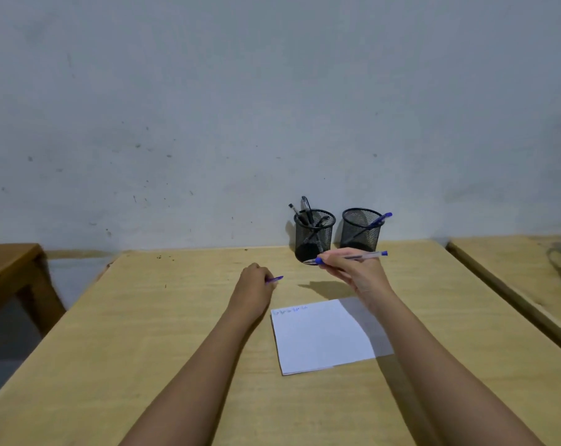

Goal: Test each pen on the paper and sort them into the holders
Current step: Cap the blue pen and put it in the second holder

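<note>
Light plywood table [150, 333], butted against the wall. White rectangular paper sheet [321, 339] flat on it, blue scribbles along the far edge. Beyond the paper, at the wall edge: two black wire-mesh cylindrical holders, left [314, 235] and right [360, 229], just apart.

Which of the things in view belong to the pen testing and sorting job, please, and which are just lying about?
Job: blue pen in right hand; blue cap in left hand; paper; left holder; right holder.

Lying about: side bench; brown stool.
</note>
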Available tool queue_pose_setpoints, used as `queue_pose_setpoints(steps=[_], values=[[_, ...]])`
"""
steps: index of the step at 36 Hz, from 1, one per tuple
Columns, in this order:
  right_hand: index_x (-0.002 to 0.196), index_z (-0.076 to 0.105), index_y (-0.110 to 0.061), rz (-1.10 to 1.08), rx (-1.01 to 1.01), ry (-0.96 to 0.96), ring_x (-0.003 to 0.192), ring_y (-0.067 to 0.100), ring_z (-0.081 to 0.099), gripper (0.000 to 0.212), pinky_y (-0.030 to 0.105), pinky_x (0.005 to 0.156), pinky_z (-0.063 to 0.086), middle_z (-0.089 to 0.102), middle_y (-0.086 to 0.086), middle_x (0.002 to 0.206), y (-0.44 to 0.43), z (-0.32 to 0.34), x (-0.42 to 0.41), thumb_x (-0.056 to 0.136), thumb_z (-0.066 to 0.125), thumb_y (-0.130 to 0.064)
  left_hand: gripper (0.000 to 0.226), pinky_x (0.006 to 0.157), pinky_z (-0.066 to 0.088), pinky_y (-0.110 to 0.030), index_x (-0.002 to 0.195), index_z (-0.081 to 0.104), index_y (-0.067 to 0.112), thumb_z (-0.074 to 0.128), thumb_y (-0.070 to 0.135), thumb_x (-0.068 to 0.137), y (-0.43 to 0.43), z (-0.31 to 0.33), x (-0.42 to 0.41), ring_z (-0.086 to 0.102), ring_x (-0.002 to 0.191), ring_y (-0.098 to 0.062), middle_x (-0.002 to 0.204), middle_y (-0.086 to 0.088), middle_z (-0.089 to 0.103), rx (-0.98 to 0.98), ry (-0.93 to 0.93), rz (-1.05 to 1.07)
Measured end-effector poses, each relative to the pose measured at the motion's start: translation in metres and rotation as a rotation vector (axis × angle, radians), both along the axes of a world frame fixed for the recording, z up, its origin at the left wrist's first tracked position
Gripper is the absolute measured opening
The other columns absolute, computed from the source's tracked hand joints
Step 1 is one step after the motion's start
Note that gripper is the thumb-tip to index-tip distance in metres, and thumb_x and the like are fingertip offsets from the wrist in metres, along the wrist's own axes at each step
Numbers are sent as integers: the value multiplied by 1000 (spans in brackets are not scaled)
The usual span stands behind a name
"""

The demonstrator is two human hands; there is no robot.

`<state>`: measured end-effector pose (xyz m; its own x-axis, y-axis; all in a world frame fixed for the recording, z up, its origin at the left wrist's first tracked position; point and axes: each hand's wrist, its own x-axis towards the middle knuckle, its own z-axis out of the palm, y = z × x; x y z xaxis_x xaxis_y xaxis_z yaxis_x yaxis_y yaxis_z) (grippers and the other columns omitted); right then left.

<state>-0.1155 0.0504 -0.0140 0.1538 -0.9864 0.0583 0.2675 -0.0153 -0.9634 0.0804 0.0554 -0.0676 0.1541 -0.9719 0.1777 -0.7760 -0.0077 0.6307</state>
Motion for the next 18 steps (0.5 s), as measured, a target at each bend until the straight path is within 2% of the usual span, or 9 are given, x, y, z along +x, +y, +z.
queue_pose_setpoints(steps=[3, 6, 9, 11, 15, 18], values=[[84, 67, 7, -7, 0, 34, 75, 25, 66, 7, 19, 73, 56, 68, 20, 83, 2, -3, 1, 78, 66, 7, 8, 65, 39, -21, 94, 61, 6, 59, 11, 88, 1, 4, 0, 53, 80, -17, 89, -6, 60, -46, 149, -6], [85, 68, 7, -11, 3, 25, 72, 21, 66, 7, 18, 70, 56, 68, 18, 81, 3, -6, 4, 78, 66, 7, 8, 56, 42, -7, 89, 60, 6, 63, 0, 84, 10, 17, -8, 51, 68, -10, 76, 0, 55, -108, 451, -52], [86, 68, 9, -25, -1, -3, 70, 17, 68, 8, 17, 68, 56, 70, 14, 77, 6, -7, 7, 78, 65, 6, 12, 52, 43, -6, 85, 62, 6, 64, -5, 82, 18, 29, -17, 51, 62, -4, 73, -1, 54, -117, 691, -91], [84, 68, 8, -31, -8, -15, 70, 16, 68, 6, 17, 70, 56, 70, 13, 77, 8, -7, 9, 79, 65, 6, 13, 53, 44, -6, 84, 64, 8, 66, -5, 80, 20, 35, -18, 54, 61, 0, 76, -2, 58, -127, 727, -122], [80, 69, 4, -26, -22, -39, 71, 16, 68, 4, 18, 72, 56, 70, 12, 77, 13, -5, 11, 80, 64, 4, 16, 66, 46, -6, 85, 66, 14, 73, 2, 76, 20, 41, -11, 57, 69, -4, 80, 1, 65, -165, 663, -171], [81, 69, 5, -13, -34, -50, 72, 17, 68, 4, 19, 75, 56, 71, 10, 76, 17, -2, 10, 80, 64, 4, 17, 68, 45, -8, 87, 68, 14, 74, 4, 75, 22, 43, -8, 55, 63, 5, 78, 6, 65, -164, 651, -193]])
